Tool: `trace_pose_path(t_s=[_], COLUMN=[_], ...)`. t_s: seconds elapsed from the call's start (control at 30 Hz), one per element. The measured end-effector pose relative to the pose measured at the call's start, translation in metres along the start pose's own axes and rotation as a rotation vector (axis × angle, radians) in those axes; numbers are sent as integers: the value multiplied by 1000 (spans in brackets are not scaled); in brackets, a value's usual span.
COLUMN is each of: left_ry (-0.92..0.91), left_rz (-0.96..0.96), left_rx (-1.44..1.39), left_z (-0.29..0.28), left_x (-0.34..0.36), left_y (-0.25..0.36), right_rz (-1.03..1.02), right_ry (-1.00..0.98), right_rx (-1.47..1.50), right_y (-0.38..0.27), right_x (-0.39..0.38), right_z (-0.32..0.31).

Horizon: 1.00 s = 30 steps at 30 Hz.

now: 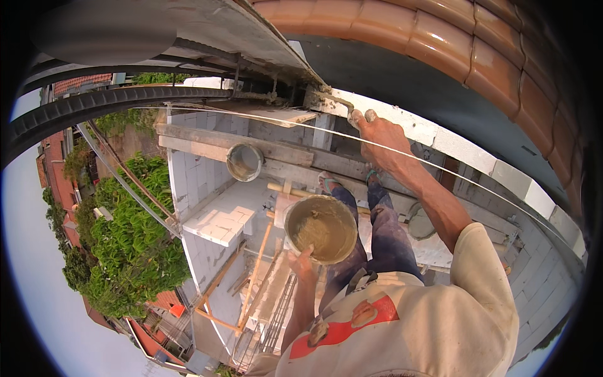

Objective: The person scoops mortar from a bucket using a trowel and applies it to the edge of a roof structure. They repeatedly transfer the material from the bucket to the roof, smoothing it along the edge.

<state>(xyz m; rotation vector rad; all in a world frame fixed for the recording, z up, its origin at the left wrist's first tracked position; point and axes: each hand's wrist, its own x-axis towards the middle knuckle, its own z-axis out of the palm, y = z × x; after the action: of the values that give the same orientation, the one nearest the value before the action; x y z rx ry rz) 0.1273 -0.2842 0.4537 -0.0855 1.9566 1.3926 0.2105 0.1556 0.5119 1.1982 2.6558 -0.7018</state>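
Note:
My right hand [383,138] is closed on the handle of a mortar-smeared trowel [345,103] at the top of a white block wall [408,119], beside a mortar-covered joint [320,94] under the grey slab. My left hand [303,264] grips the rim of a round bucket [323,226] with wet grey-brown mortar in it, held over my legs. A white string line [295,123] runs across just below my right hand. My sandalled feet [328,183] stand on wooden planks [282,151].
A second bucket [245,162] sits on the planks to the left. Curved roof tiles [433,44] hang overhead at the right, black ribbed bars [113,100] at the upper left. Below are white blocks [217,226], bamboo poles [251,276] and a drop toward trees [125,232] and rooftops.

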Motion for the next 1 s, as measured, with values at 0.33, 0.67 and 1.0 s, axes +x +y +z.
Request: trace_pose_path(t_s=[0.33,0.67,1.0], left_ry=[146,339,616], left_rz=[-223,-290,-434], left_rx=[-378,-511,-616], left_z=[23,18,15], left_x=[10,12,29], left_y=[11,-22,-68], right_rz=[35,-51,405], right_ry=[-76,191,-437], right_rx=[174,215,682], right_y=[-6,-7,57], right_x=[-25,-58,-167], right_z=[43,68,107])
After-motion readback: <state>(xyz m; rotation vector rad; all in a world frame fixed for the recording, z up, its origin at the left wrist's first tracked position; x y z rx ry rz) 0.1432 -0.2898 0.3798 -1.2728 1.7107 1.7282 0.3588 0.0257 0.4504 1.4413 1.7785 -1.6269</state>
